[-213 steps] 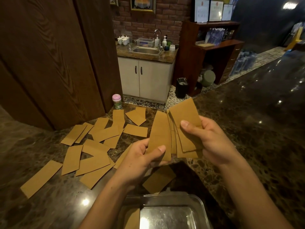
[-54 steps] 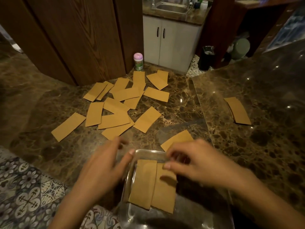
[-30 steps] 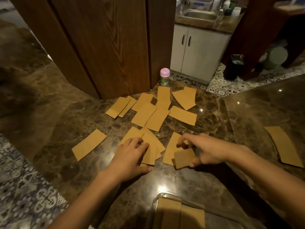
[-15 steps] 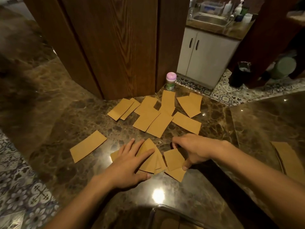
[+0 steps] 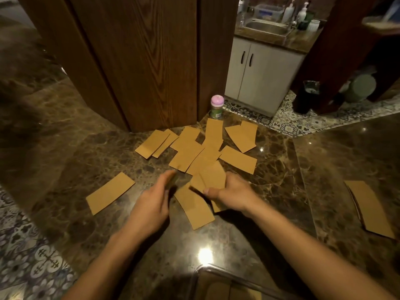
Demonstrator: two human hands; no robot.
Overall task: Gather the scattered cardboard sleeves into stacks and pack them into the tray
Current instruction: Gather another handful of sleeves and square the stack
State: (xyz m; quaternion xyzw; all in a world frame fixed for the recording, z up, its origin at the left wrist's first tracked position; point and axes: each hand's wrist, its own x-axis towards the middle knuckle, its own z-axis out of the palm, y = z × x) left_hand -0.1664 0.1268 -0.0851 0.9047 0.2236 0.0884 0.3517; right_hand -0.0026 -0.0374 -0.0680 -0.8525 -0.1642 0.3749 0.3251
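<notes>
While one stray sleeve (image 5: 110,192) lies left of the left hand (image 5: 151,204), which is released and holds nothing, the right hand (image 5: 234,194) grips several gathered sleeves (image 5: 211,177). More scattered sleeves (image 5: 201,148) remain on the bench (image 5: 65,159) beyond both hands, a stack (image 5: 370,208) waits right of them, and the tray (image 5: 201,268), nearest the person, appears partly filled.

Left grip (image 5: 153,204) straight-fingered; right grip (image 5: 234,192) curled, pinching.

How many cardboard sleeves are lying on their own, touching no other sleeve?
1: the lone sleeve on the counter left of the left hand. The other sleeves overlap, possibly hiding more.
</notes>
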